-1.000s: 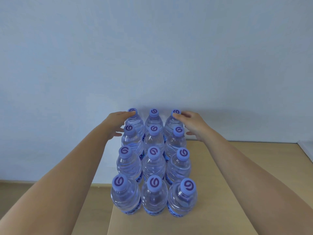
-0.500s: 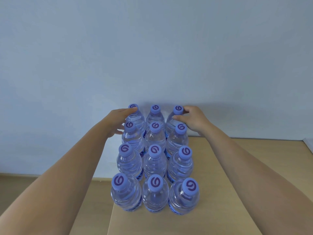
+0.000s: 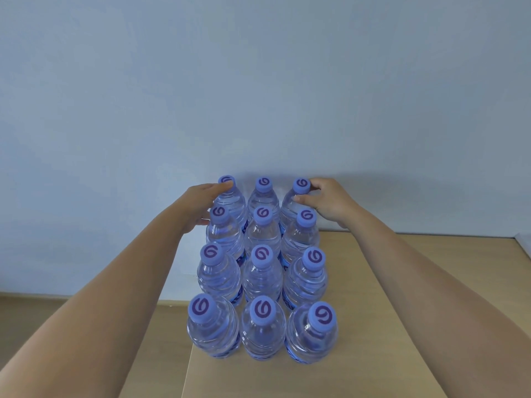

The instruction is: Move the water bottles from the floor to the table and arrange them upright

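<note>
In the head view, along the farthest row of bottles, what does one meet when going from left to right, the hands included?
left hand → far-left bottle → far-middle bottle → far-right bottle → right hand

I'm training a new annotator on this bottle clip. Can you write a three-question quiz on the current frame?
1. How many water bottles stand upright on the table, and in what grid?
2. True or false: the right hand holds the middle bottle of the far row.
3. Which does the left hand touch? A) the nearest left bottle B) the far-left bottle C) the table edge

Key
1. Twelve: four rows of three.
2. False. Its fingers are at the cap and neck of the far-right bottle; the far-middle bottle is untouched.
3. B
</note>
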